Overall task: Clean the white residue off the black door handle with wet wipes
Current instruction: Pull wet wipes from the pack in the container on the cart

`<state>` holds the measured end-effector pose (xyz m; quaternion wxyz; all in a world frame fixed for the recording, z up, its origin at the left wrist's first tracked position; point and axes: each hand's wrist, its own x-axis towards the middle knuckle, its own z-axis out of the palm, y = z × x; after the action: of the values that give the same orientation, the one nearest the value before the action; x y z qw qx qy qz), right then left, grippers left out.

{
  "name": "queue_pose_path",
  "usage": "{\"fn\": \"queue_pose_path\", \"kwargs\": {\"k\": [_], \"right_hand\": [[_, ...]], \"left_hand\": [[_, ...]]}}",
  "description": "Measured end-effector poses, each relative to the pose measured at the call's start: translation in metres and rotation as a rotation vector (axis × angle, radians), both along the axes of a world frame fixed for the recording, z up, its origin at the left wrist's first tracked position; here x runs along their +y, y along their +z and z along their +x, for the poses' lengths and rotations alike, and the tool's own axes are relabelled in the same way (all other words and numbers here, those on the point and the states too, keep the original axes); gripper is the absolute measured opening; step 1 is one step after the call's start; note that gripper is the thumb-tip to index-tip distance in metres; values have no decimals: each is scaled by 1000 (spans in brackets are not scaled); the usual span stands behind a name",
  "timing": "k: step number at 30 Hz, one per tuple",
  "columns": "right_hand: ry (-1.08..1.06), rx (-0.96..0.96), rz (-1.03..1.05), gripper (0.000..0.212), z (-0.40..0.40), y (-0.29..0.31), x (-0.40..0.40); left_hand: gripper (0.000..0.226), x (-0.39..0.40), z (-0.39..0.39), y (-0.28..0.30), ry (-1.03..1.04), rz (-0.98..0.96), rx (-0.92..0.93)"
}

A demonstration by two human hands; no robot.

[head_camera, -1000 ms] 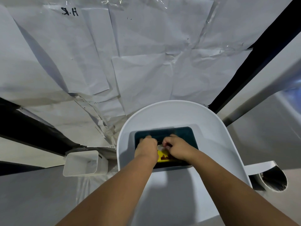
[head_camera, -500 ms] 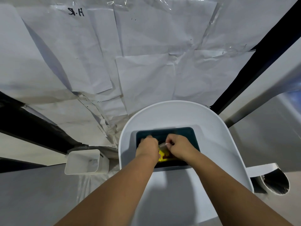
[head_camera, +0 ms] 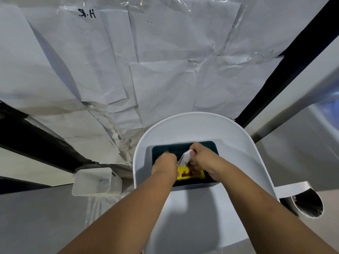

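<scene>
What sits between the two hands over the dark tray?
In the head view, a white wet wipe rises from the yellow wipes pack, pinched by the right hand, beside the left hand.

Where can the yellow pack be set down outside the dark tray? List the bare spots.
Free: the white stand top nearest the person, between the forearms below the dark tray, and the curved strip beyond the tray. Crowded: the tray itself, where the left hand, right hand, yellow pack and wipe meet.

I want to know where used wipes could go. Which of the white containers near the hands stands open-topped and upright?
The square white bin, left of the white table. The other, a round white container at right, lies on its side, its dark mouth facing the camera.
</scene>
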<state>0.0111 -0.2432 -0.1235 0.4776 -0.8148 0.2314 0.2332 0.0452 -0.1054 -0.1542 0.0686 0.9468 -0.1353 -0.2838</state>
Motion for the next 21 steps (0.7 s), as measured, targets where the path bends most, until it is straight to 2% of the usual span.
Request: {"fn": "queue_pose_path", "kwargs": {"k": [2,6,9,11,15,17,19,21], "right_hand": [[-71,-14,65,15,1,5,4],[-167,-36,10,16,4,4,5],[-374,-99,137,16,3,7,2],[-441,-132,170,15,4,12,0],[-354,-112,130,13,2,16,-2],[-285,-106,126,16,-2,13,1],[-232,-140,94,22,-5,8,3],[-220,-173,94,25,-6,7,6]], "left_hand": [[34,0,-1,2,-8,-5,9],[30,4,-1,6,42,-40,16],[26,8,0,7,46,-31,33],[30,9,0,8,28,-15,42],[41,10,-5,6,67,-97,27],[49,11,-4,6,121,-212,57],[39,10,0,12,238,-341,116],[21,9,3,21,457,-477,229]]}}
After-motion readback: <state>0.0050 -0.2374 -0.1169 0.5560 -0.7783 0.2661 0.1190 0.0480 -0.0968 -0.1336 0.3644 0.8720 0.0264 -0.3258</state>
